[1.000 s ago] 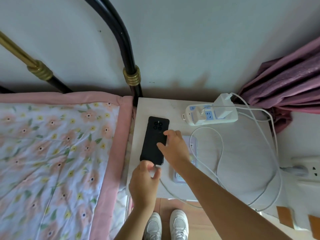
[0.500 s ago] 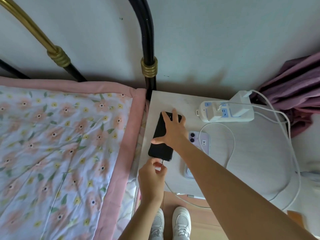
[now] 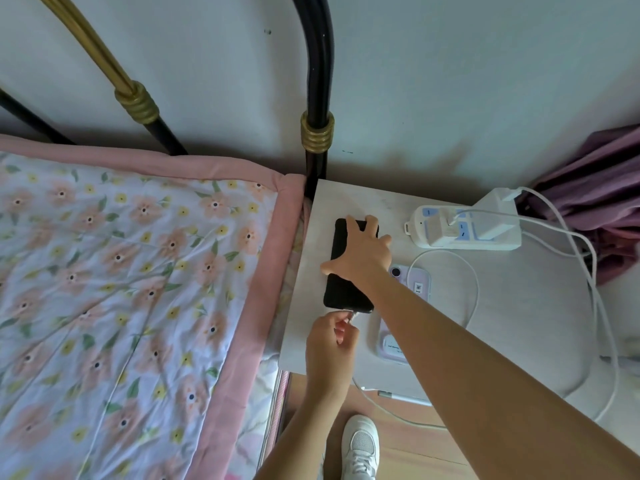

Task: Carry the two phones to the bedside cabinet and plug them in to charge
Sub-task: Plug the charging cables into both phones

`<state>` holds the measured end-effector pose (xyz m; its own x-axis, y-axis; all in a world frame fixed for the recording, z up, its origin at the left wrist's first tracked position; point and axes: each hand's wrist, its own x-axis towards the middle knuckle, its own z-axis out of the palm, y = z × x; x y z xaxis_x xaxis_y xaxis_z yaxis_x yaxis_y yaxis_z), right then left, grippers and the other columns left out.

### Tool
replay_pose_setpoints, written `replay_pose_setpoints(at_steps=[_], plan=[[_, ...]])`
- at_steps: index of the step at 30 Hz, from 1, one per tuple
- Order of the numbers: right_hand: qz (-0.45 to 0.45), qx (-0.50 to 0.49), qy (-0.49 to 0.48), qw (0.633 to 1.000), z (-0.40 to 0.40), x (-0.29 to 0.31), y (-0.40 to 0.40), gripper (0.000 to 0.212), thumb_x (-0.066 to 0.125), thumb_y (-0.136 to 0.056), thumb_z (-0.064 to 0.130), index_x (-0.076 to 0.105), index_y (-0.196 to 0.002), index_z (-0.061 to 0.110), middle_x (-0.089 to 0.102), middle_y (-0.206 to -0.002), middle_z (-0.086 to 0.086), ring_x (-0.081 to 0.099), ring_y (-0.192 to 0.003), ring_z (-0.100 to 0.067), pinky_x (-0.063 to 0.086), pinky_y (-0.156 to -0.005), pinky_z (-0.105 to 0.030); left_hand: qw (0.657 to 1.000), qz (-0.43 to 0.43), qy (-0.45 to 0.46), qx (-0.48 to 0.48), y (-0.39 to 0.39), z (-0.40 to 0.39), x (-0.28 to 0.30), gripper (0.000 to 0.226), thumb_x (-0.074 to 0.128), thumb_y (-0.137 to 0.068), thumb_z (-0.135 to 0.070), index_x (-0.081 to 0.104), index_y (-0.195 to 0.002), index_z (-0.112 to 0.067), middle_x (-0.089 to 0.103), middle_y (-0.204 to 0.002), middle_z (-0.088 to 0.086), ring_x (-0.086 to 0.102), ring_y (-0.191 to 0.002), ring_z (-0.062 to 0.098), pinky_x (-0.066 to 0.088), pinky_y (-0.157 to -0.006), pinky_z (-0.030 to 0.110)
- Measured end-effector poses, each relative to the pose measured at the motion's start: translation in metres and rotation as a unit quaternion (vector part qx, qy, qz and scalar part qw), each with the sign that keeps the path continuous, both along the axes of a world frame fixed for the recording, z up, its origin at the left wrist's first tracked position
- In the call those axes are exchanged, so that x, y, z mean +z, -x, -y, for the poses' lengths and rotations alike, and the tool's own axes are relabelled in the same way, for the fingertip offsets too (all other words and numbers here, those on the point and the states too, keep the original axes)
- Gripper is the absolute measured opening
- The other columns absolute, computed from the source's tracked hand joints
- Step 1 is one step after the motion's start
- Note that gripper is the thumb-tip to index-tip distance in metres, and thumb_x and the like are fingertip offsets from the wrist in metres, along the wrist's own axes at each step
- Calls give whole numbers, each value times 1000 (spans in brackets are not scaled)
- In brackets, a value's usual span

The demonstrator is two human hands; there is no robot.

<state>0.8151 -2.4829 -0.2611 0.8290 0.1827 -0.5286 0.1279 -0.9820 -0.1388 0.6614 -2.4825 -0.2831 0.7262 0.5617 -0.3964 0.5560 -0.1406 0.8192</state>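
A black phone [image 3: 341, 292] lies face down on the white bedside cabinet [image 3: 519, 306], near its left edge. My right hand [image 3: 363, 252] rests flat on the phone's upper half, fingers spread, pressing it down. My left hand [image 3: 330, 344] pinches the plug of a white charging cable [image 3: 388, 408] right at the phone's near end. A lilac phone [image 3: 417, 282] lies to the right of the black one, largely hidden under my right forearm, with a white cable running towards it.
A white power strip [image 3: 464, 232] with two chargers plugged in sits at the cabinet's back. Cables loop over the right side. The bed with a floral quilt [image 3: 121, 289] adjoins the cabinet on the left. Purple curtain [image 3: 595, 202] hangs at far right.
My right hand slid up from the black phone's right edge to lie flat over its top half. My left hand brought the cable plug up against the phone's near end.
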Motion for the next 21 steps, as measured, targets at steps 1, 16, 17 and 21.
replay_pose_setpoints(at_steps=[1, 16, 17, 21], plan=[[-11, -7, -9, 1000, 2, 2, -4, 98, 74, -68, 47, 17, -145, 27, 15, -148, -9, 34, -123, -42, 40, -62, -33, 1000, 1, 21, 18, 1, 0, -1, 21, 55, -84, -6, 66, -98, -17, 64, -90, 0, 56, -72, 5, 47, -70, 10], [-65, -73, -83, 992, 20, 6, -32, 94, 76, -61, 49, 30, -137, 22, 27, -129, -10, 48, -107, -39, 51, -82, -42, 981, 82, 115, 135, 4, -2, 16, 15, 62, -89, -19, 70, -78, -13, 57, -50, -3, 44, -45, 6, 38, -49, 13], [-65, -72, -82, 992, 20, 6, -33, 94, 77, -61, 49, 30, -137, 21, 26, -129, -10, 48, -107, -39, 51, -83, -42, 979, 84, 123, 142, 4, -2, 17, 13, 62, -89, -19, 71, -80, -14, 63, -55, -1, 47, -45, 7, 40, -49, 14], [-68, -80, -90, 990, 21, 5, -34, 95, 77, -60, 49, 30, -138, 20, 26, -129, -10, 47, -108, -38, 51, -86, -43, 976, 78, 130, 159, 0, -3, 21, 13, 64, -87, -17, 72, -77, -20, 73, -66, 1, 60, -48, 6, 41, -45, 15]])
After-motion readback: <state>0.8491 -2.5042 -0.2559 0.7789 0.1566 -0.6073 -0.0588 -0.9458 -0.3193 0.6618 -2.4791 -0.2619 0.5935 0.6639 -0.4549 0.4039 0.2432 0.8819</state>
